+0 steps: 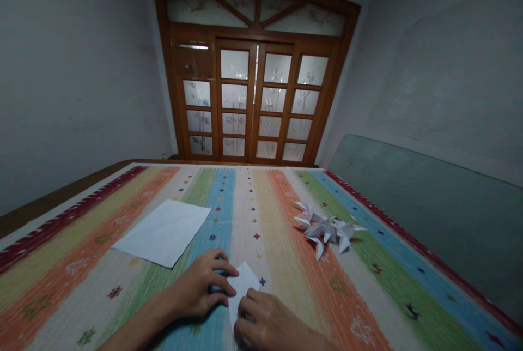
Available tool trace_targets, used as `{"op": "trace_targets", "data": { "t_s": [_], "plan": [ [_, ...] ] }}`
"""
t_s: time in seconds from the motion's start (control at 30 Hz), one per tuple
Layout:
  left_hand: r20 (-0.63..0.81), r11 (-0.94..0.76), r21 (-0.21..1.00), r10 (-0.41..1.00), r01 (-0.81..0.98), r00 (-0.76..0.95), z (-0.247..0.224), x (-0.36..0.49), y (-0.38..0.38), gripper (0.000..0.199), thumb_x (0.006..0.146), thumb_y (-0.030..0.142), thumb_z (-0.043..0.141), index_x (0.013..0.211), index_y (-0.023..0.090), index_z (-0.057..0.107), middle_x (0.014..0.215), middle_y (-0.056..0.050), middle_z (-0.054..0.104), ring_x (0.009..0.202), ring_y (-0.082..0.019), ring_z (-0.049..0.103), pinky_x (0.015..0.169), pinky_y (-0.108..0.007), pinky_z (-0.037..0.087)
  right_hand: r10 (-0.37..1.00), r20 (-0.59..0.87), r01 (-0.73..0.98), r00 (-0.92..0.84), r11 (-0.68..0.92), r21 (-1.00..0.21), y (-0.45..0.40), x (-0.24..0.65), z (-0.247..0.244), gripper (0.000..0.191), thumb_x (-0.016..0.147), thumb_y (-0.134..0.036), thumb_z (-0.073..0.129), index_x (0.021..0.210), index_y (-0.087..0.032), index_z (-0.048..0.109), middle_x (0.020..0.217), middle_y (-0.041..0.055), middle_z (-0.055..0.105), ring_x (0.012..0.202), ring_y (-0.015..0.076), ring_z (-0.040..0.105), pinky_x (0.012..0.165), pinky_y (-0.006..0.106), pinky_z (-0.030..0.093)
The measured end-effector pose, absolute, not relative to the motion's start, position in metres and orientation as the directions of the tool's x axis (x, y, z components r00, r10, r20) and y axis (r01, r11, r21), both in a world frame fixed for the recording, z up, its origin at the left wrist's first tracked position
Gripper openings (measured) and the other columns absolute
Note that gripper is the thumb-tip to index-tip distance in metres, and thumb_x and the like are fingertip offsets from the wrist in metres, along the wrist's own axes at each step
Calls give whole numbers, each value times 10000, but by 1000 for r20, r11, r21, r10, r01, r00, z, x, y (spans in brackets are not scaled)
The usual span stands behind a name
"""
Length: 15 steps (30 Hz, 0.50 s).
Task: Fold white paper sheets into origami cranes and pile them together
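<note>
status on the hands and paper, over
Left hand and right hand on small white paper piece. Loose white sheet to the left, spiky folded paper model to the right. Neither in the way.

Pretty sure this is just a room in someone's home, not a workshop or office. The giveaway is the pair of honey-brown wooden double doors (pixel 253 97) with frosted floral glass panes and an arched top, very house-like. The walls are plain grey plaster (pixel 69 67), and a long cotton cloth with rainbow stripes (pixel 73 291) covers the surface in front. A square white paper sheet (pixel 163 234) and a spiky folded white paper model (pixel 327 228) sit on it, which feels like hobby-at-home stuff.
</note>
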State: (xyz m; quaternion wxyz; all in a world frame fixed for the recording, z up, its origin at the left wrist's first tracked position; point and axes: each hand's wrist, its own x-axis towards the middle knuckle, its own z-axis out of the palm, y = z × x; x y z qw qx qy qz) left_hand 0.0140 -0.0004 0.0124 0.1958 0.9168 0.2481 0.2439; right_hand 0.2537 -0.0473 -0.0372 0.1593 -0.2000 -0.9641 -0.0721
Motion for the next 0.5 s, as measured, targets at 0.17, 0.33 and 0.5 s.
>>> {"op": "trace_targets", "data": {
  "t_s": [0.17, 0.33, 0.5],
  "plan": [
    [443, -850, 430, 491, 303, 750, 10, 16, -1, 81, 903, 219, 752, 926, 283, 796, 1028, -53, 791, 996, -266, 632, 858, -395, 505, 409, 317, 448, -856, 892, 59, -47, 253, -39, 317, 933, -475, 696, 931, -166, 627, 900, 87, 670, 813, 237, 572, 639, 308, 449],
    [478, -859, 411, 488, 305, 730, 12, 24, -6, 140, 956, 136, 621, 914, 224, 721, 991, -66, 770, 969, -255, 614, 853, -373, 492, 460, 284, 484, -841, 875, 16, -47, 255, -32, 258, 884, -360, 720, 999, -149, 627, 952, 117, 684, 872, 268, 581, 688, 337, 489],
    [481, -850, 440, 495, 290, 723, 14, 28, -9, 149, 960, 102, 560, 939, 206, 665, 920, -68, 743, 952, -250, 597, 864, -366, 482, 544, 252, 543, -800, 836, -80, -49, 256, -22, 423, 847, -426, 725, 1113, -120, 606, 1062, 161, 686, 963, 313, 596, 797, 400, 536]
  ]
}}
